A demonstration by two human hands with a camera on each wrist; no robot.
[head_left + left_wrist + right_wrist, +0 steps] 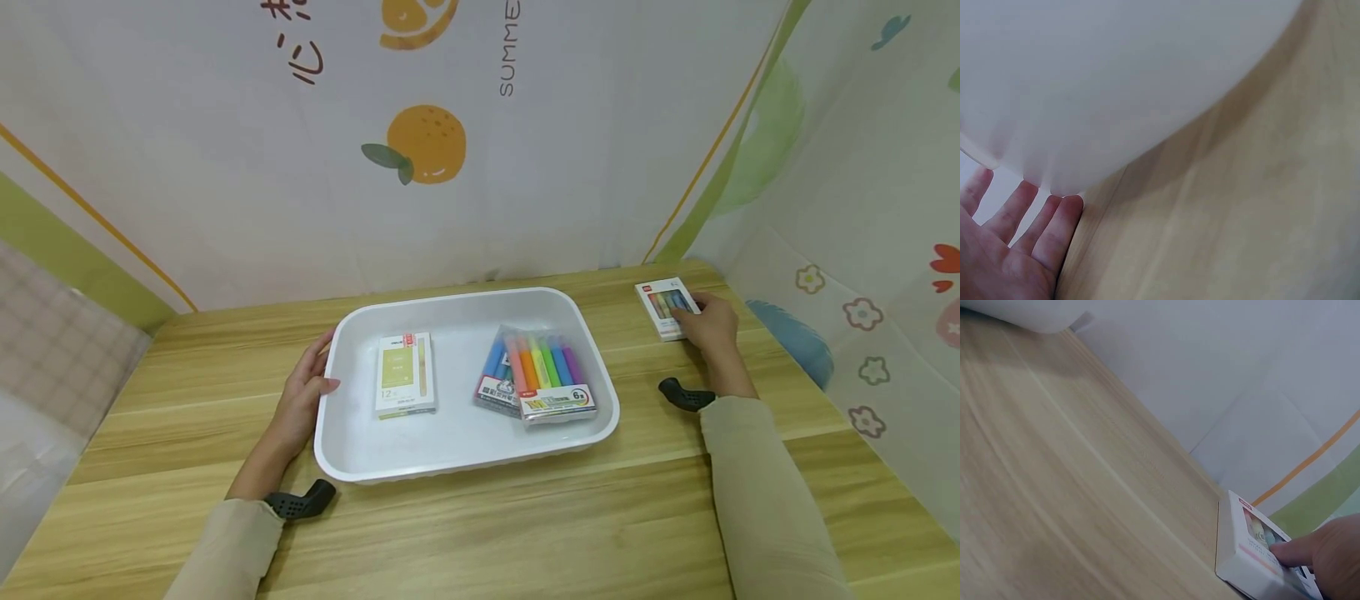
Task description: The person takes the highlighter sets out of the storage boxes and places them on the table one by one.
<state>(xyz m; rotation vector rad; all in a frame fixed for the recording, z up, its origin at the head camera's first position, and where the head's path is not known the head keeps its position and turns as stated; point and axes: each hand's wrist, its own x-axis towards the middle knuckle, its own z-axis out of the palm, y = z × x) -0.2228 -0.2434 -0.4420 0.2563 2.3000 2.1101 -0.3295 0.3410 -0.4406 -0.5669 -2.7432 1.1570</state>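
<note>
In the head view my left hand point(300, 393) is at the left end of a white plastic tray point(442, 446), its thumb at the rim. Fairly straight fingers point(1057, 231) touch the tray's outer wall in the left wrist view. Far to the right, my right hand point(712, 325) grips a small white box point(665, 327) with coloured sticks showing through its window. The thumb lies across the front of that box; the other fingers are mostly hidden. Inside the tray are a white-and-green carton point(405, 375) at left and clear packs of coloured markers point(543, 367) at right, overlapping.
The wooden table point(480, 533) reaches back to a printed curtain point(585, 167), and another printed sheet point(862, 250) hangs along its right edge. Each wrist wears a black band, the left wristband point(300, 502) close to the tray's near left corner.
</note>
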